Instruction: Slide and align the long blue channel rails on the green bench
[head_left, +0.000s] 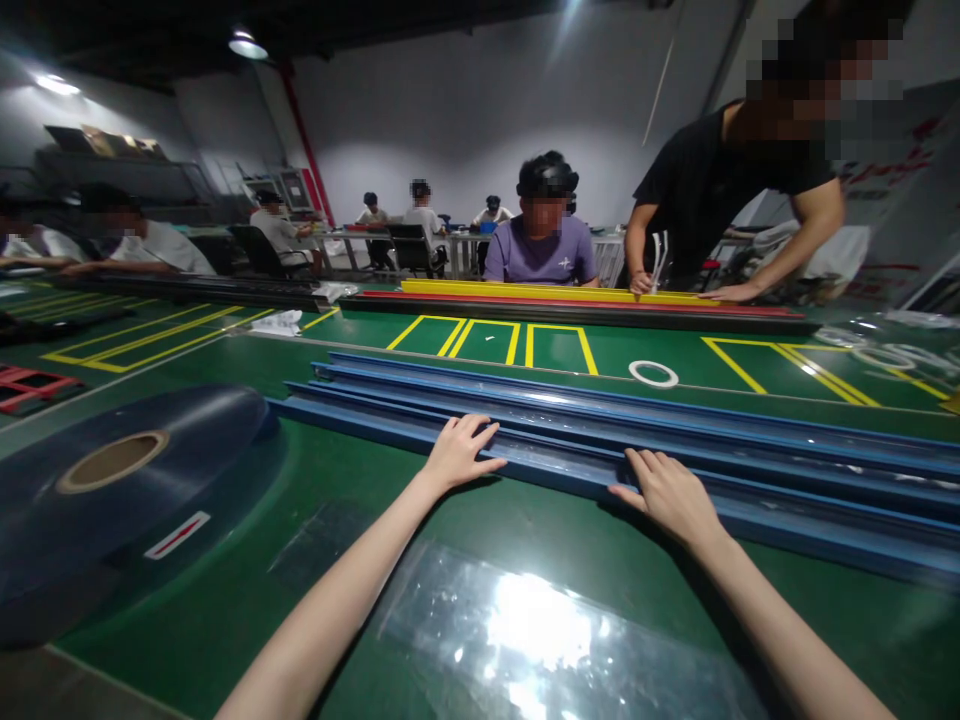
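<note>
Several long blue channel strips (555, 400) lie side by side across the green table. On the nearest blue channel (555, 468) rest both of my hands, some distance apart. My left hand (461, 455) has its fingers spread over that strip, the thumb stretched along its near edge. Farther right, my right hand (671, 492) lies on the same strip with thumb and fingers apart, the fingertips over its inside. Neither hand appears closed round it. A clear plastic sheet (442, 610) lies flat between my forearms, with bright glare on it.
A large roll of clear film (225, 420) lies at the left. Beyond the blue strips are a white ring (653, 374), yellow tape markings (529, 345) and a yellow strip (487, 288). A co-worker in purple (540, 250) sits opposite; another in black (690, 180) leans over the table.
</note>
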